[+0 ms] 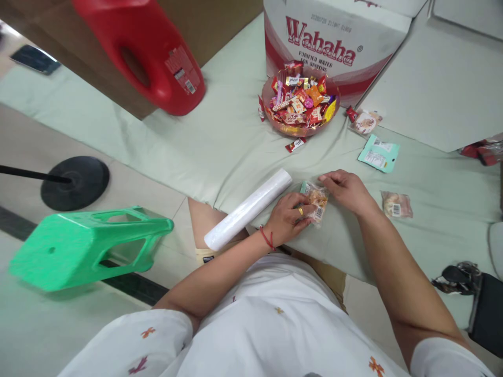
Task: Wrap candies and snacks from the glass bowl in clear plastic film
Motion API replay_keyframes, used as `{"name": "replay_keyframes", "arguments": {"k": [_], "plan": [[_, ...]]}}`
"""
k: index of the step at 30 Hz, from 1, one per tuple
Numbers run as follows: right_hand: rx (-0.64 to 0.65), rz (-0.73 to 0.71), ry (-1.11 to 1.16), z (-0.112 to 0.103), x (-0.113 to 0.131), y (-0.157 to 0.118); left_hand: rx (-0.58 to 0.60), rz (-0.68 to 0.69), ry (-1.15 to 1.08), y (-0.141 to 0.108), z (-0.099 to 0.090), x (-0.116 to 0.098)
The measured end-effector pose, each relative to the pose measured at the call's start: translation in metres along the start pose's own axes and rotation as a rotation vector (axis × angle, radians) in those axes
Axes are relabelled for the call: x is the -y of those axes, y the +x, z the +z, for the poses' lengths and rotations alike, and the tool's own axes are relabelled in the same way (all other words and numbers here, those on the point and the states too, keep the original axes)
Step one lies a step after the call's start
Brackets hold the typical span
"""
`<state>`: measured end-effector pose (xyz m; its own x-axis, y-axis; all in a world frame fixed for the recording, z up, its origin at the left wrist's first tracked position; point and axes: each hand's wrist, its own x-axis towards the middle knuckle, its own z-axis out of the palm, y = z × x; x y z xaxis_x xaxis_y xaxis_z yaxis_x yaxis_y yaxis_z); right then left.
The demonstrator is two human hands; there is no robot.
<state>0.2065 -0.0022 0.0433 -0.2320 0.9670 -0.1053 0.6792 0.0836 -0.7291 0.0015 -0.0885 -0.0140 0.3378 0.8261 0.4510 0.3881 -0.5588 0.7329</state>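
Observation:
A small clear snack packet [319,198] with a barcode lies on the pale green cloth near its front edge. The fingers of my left hand [288,215], spread apart, rest over its left side. At its upper right corner my right hand [346,189] has thumb and index finger pressed together; whether they pinch the packet's edge is too small to tell. A white roll [249,209] lies diagonally beside my left hand, its lower end past the cloth's edge. Another clear packet [396,204] is to the right of my right hand.
Beyond my hands stand a candy bowl [301,125], a Wahaha box [334,47] and a red jug [157,63]. A teal packet [379,153] lies right of the bowl. Keys [458,277] and a black case [487,314] are far right. A green stool [90,246] is at left.

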Motion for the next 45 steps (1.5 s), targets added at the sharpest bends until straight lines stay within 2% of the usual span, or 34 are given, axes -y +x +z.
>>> {"name": "replay_keyframes", "arguments": {"k": [5, 7, 13, 17, 20, 23, 25, 27, 29, 31, 36, 42, 45], "plan": [[0.188, -0.106, -0.1, -0.002, 0.012, 0.01, -0.009, 0.005, -0.069, 0.0, 0.0, 0.001], [0.217, -0.059, -0.077, -0.01, 0.01, 0.012, 0.009, -0.002, -0.099, 0.0, -0.001, 0.002], [0.154, 0.223, 0.196, -0.034, -0.003, 0.004, 0.106, 0.049, -0.285, 0.011, -0.018, 0.011], [0.084, 0.35, 0.434, -0.033, -0.012, -0.016, 0.134, 0.062, -0.268, 0.022, -0.028, 0.012], [0.033, 0.391, 0.587, -0.023, -0.016, -0.031, 0.051, -0.023, -0.16, 0.027, -0.024, -0.002], [-0.028, 0.366, 0.592, -0.014, -0.017, -0.043, -0.073, -0.078, 0.017, 0.031, -0.011, -0.028], [-0.057, 0.336, 0.57, -0.012, -0.018, -0.049, 0.019, -0.043, 0.146, 0.033, 0.0, -0.041], [-0.088, 0.318, 0.574, -0.014, -0.024, -0.052, 0.189, -0.044, 0.252, 0.033, 0.008, -0.045], [-0.115, 0.332, 0.602, -0.017, -0.032, -0.055, 0.331, -0.059, 0.3, 0.03, 0.012, -0.039], [-0.126, 0.365, 0.651, -0.02, -0.04, -0.058, 0.4, -0.059, 0.291, 0.027, 0.011, -0.027], [-0.121, 0.388, 0.808, -0.02, -0.041, -0.068, 0.408, -0.024, 0.174, 0.022, 0.001, -0.005], [-0.186, 0.416, 0.908, -0.016, -0.039, -0.08, 0.398, -0.009, 0.166, 0.019, 0.0, -0.002], [-0.288, 0.435, 0.933, -0.023, -0.046, -0.084, 0.389, 0.007, 0.157, 0.018, 0.0, -0.003]]}}
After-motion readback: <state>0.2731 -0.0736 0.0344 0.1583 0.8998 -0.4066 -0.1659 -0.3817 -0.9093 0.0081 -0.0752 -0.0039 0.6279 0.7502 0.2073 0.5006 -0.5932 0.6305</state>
